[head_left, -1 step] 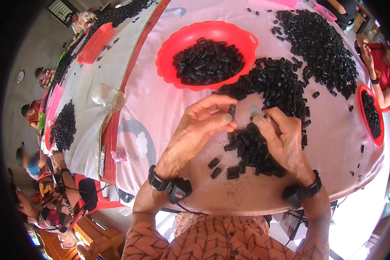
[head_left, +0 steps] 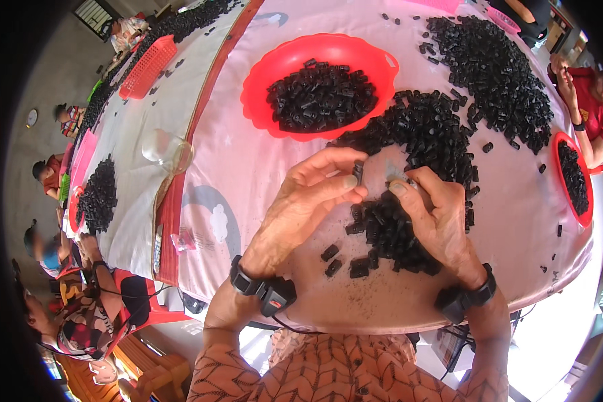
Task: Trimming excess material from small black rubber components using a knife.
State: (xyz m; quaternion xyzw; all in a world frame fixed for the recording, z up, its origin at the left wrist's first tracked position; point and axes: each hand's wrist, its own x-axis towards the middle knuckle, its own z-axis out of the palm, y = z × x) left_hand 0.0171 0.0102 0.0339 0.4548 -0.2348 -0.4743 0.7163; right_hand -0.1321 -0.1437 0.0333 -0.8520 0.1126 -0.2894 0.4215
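Between thumb and fingertips my left hand (head_left: 313, 191) pinches a small black ribbed cylindrical piece (head_left: 358, 172), held upright above the table. Just to its right, my right hand (head_left: 437, 214) has its thumb pressed against curled fingers; a small greyish thing (head_left: 394, 175) shows blurred at the fingertips, its kind unclear. Under and around the right hand spreads a pile of similar black pieces (head_left: 442, 130). A few loose black pieces (head_left: 331, 252) lie nearer me, among fine dark crumbs. Beyond my hands stands a red scalloped basin (head_left: 261, 100) with many black pieces inside.
Another large black heap (head_left: 492, 74) lies at the far right, near a person in red (head_left: 596, 110) and a second red basin (head_left: 588, 216). To the left are a clear jar (head_left: 166, 149), a red plastic basket (head_left: 149, 67) and several seated people along another table (head_left: 137, 221).
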